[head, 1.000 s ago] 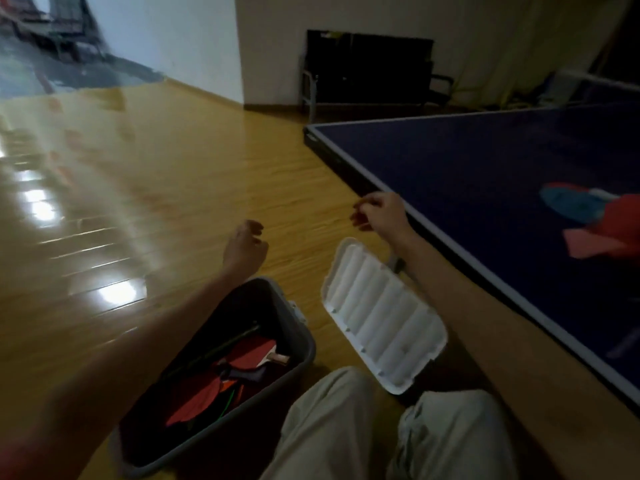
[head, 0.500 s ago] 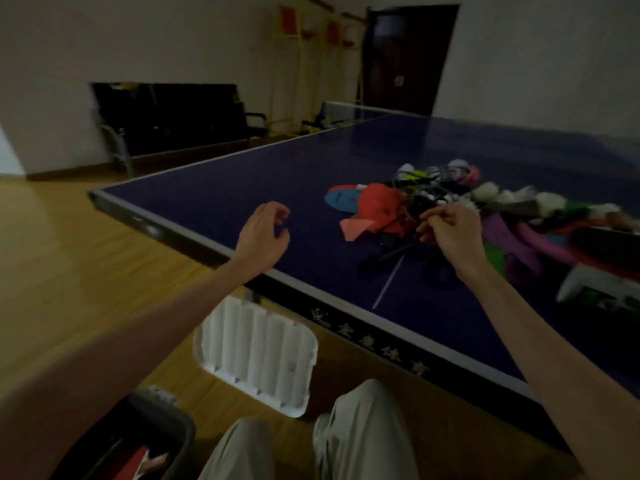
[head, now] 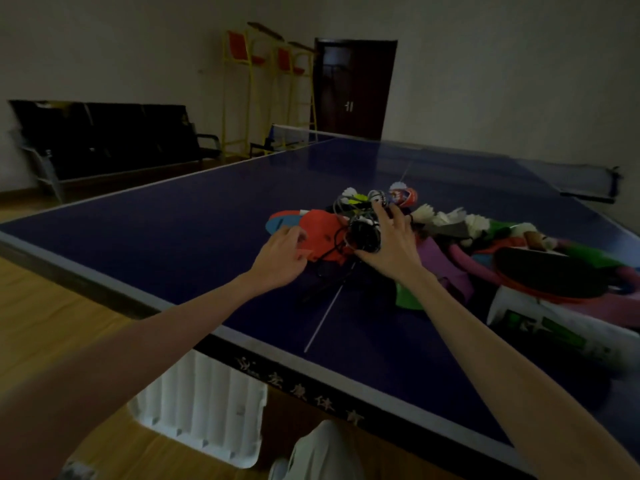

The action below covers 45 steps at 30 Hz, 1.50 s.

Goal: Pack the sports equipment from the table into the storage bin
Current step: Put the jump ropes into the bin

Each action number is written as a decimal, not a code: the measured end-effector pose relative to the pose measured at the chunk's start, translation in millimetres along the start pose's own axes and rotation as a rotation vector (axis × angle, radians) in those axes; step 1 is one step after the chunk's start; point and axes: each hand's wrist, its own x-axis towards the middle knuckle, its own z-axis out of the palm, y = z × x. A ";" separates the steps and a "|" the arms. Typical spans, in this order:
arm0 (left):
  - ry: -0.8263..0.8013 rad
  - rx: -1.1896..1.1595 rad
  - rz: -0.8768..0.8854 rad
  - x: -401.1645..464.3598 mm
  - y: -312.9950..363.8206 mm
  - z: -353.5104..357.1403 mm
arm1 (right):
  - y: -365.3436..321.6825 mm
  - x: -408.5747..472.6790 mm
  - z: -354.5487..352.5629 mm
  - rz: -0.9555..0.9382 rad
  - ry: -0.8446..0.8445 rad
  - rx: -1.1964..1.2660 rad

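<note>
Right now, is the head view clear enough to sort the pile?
Head view: dim room, colours muted; wide-angle bends the table edge; right-side items smear, the white box label unreadable; pile centre near the right hand and left hand stays fairly sharp.
</note>
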 end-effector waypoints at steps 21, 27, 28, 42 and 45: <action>-0.014 -0.253 0.059 33.6 19.8 -20.1 | -17.3 64.8 -43.1 -0.021 0.239 0.540; -0.108 -0.402 0.098 44.4 53.1 -30.9 | -44.7 56.2 -71.6 -0.130 0.320 0.740; -0.103 -0.356 0.111 46.6 59.6 -30.5 | -49.0 54.7 -76.1 -0.139 0.322 0.773; 0.049 -0.787 -0.026 82.5 91.6 -9.1 | -71.6 38.5 -112.8 -0.012 0.027 1.575; 0.068 -0.851 -0.082 82.2 78.1 -16.2 | -56.3 42.8 -110.1 -0.069 -0.003 1.332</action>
